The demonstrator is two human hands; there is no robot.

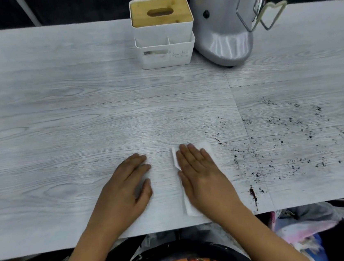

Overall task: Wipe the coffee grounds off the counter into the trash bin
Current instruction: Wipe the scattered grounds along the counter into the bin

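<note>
Dark coffee grounds (285,138) lie scattered over the right part of the grey wood-grain counter (58,121), with a thicker dark streak (253,195) near the front edge. My right hand (204,176) presses flat, fingers straight, on a folded white tissue (191,209) just left of the grounds. My left hand (128,189) rests on the bare counter beside it, fingers loosely bent, holding nothing. Below the counter's front edge sits a round black bin (181,260) with colourful contents.
A white tissue box with a bamboo lid (163,32) stands at the back centre. To its right is a silver coffee grinder (226,27) with a wire portafilter fork. Bags or cloth (302,227) lie under the counter at the right.
</note>
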